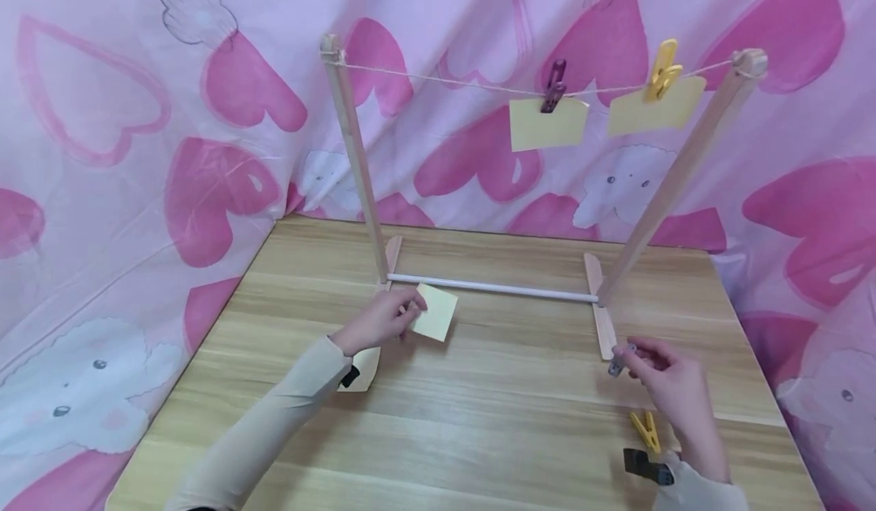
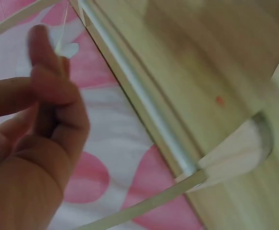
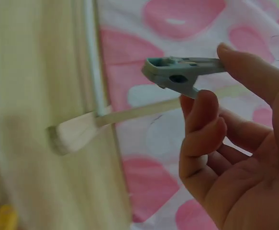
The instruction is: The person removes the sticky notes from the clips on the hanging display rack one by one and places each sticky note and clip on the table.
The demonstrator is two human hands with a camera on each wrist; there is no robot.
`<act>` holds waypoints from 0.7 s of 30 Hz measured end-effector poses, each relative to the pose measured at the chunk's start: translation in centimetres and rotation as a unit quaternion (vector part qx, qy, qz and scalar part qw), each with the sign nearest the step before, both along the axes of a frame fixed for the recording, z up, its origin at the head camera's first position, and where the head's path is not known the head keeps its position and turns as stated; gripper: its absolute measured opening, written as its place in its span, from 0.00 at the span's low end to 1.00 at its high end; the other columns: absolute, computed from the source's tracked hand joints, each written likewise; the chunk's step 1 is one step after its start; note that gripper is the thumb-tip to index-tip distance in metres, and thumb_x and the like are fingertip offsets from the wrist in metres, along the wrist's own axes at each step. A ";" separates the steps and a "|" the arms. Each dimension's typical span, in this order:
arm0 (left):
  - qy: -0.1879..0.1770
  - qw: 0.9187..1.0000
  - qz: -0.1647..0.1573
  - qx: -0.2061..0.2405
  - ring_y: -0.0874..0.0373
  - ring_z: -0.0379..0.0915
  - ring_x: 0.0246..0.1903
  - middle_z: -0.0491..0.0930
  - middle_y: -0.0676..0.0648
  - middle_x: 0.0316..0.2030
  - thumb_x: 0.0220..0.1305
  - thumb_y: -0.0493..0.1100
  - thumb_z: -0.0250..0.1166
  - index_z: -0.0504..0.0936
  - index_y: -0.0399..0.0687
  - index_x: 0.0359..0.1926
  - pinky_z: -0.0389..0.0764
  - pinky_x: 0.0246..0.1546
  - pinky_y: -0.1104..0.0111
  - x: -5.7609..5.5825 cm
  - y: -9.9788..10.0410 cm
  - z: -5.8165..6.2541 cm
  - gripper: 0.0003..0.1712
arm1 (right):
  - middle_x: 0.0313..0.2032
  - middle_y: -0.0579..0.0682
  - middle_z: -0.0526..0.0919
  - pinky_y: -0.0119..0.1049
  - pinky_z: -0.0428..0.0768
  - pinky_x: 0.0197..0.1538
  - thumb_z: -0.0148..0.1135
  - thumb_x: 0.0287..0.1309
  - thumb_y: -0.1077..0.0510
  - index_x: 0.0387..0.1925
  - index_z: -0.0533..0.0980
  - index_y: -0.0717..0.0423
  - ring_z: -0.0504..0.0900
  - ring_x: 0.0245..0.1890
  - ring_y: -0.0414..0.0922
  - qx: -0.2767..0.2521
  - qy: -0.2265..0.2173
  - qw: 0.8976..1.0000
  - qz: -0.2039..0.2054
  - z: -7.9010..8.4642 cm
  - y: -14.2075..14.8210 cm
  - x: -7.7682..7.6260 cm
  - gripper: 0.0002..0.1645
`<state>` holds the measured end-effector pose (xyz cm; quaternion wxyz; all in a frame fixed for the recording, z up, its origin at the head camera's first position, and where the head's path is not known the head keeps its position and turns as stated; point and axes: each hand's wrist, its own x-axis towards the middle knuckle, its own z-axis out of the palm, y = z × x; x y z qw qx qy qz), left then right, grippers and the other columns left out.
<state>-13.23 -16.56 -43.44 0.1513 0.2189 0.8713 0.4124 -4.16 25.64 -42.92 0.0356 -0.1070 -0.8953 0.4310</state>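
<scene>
Between the thumb and fingers of my left hand (image 1: pixel 379 319) is a pale yellow paper note (image 1: pixel 438 313), held above the table in front of the frame's left foot. In the left wrist view the note is mostly hidden by the fingers. My right hand (image 1: pixel 677 382) pinches a grey-blue clothespin (image 3: pixel 172 72) by its handle end, beside the right foot of the wooden frame (image 1: pixel 356 150). From the string (image 1: pixel 438 79) hang two yellow notes: one note (image 1: pixel 530 129) under a purple clothespin (image 1: pixel 554 89), the other note (image 1: pixel 630 115) under a yellow clothespin (image 1: pixel 662 77).
Another yellow clothespin (image 1: pixel 645 430) lies on the wooden table (image 1: pixel 479 427) near my right wrist. More yellow paper (image 1: pixel 366 370) lies beneath my left wrist. A white rod (image 1: pixel 493 287) joins the frame's posts low down. Behind stands a pink heart-patterned curtain (image 1: pixel 274 55).
</scene>
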 end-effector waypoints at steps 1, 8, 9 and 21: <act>-0.009 1.000 0.003 -0.001 0.49 0.78 0.17 0.79 0.38 0.23 0.70 0.33 0.50 0.76 0.37 0.46 0.76 0.19 0.70 0.2 0.0 -0.4 0.10 | 0.27 0.36 0.83 0.27 0.78 0.27 0.66 0.58 0.46 0.49 0.78 0.65 0.78 0.24 0.30 0.006 -0.015 1.000 0.006 -0.4 0.1 0.2 0.28; -0.056 0.997 0.045 -0.028 0.51 0.78 0.19 0.77 0.43 0.21 0.66 0.31 0.52 0.77 0.37 0.45 0.74 0.19 0.72 1.7 -0.3 -2.9 0.09 | 0.33 0.51 0.84 0.28 0.75 0.30 0.67 0.54 0.39 0.48 0.79 0.63 0.76 0.28 0.33 0.052 -0.098 0.993 0.030 -3.2 -0.5 1.4 0.33; -0.064 0.996 0.050 -0.034 0.51 0.79 0.20 0.77 0.43 0.21 0.66 0.31 0.53 0.77 0.37 0.45 0.74 0.19 0.72 1.9 -0.2 -3.1 0.09 | 0.33 0.51 0.83 0.28 0.74 0.30 0.68 0.53 0.39 0.48 0.79 0.63 0.76 0.28 0.34 0.058 -0.104 0.992 0.033 -3.6 -0.6 1.5 0.34; -0.069 0.989 0.115 -0.056 0.53 0.78 0.16 0.77 0.43 0.16 0.61 0.36 0.63 0.77 0.37 0.41 0.71 0.15 0.71 3.6 0.0 -5.2 0.08 | 0.32 0.52 0.81 0.30 0.72 0.29 0.69 0.52 0.39 0.48 0.78 0.67 0.75 0.30 0.42 0.071 -0.163 0.983 0.046 -5.8 -1.6 2.5 0.36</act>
